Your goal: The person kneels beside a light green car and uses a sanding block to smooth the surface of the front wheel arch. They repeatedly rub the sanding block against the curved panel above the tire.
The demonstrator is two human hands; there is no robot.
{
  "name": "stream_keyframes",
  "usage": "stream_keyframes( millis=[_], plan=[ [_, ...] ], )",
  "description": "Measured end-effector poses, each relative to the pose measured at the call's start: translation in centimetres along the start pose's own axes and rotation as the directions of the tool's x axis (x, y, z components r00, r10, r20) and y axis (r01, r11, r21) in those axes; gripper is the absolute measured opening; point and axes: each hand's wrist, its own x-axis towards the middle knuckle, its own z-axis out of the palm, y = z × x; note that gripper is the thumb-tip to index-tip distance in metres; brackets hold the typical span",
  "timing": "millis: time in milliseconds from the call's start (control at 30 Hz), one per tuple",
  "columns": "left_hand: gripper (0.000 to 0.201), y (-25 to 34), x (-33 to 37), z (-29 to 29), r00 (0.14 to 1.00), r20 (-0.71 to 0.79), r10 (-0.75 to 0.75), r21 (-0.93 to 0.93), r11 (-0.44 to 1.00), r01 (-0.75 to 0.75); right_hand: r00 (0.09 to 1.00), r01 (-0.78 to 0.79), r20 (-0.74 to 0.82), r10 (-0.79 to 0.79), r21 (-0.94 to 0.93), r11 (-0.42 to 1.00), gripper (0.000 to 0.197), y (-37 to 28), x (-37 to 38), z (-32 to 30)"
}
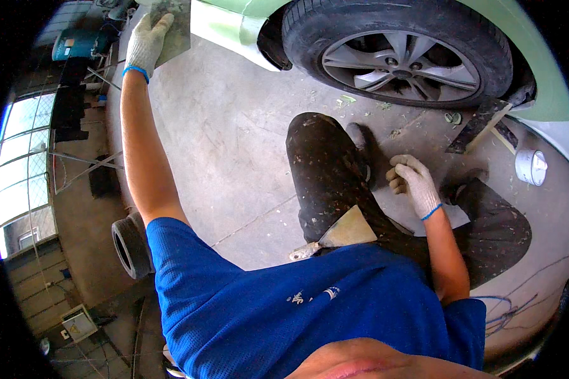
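Note:
My left hand (148, 45), in a white knit glove with a blue cuff, reaches to the far left. Its thumb lies over a dark, flat sheet (178, 31) and the other fingers bend at the sheet's left side. That sheet overlaps the light green car body (231, 28). My right hand (414, 183), gloved the same way, hovers above my legs. Its fingers are loosely curled, slightly apart, and nothing shows in them. Across my lap lies a putty knife (349, 228), its broad pale blade toward the right and its smeared handle to the left.
A car wheel (398, 60) stands ahead of me. Right of it are dark strips (480, 126) and a white tub (531, 167) on the concrete floor (227, 126). A loose tire (131, 247) stands at the left. Cables (509, 309) lie at the lower right.

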Motion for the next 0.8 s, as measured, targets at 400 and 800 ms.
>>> stream_keyframes(
  millis=[400, 800],
  plan=[
    [0.042, -0.9, 0.5, 0.1, 0.997, 0.071, -0.028, -0.154, 0.987, 0.039, 1.0, 0.01, 0.026, -0.01, 0.018, 1.0, 0.028, 0.5, -0.1, -0.1],
    [0.039, -1.1, -0.3, 1.3, 0.996, 0.079, -0.029, -0.295, 0.954, 0.051, 0.999, 0.021, 0.027, -0.021, -0.013, 1.0, 0.027, 0.9, 0.0, 0.0]
  ],
)
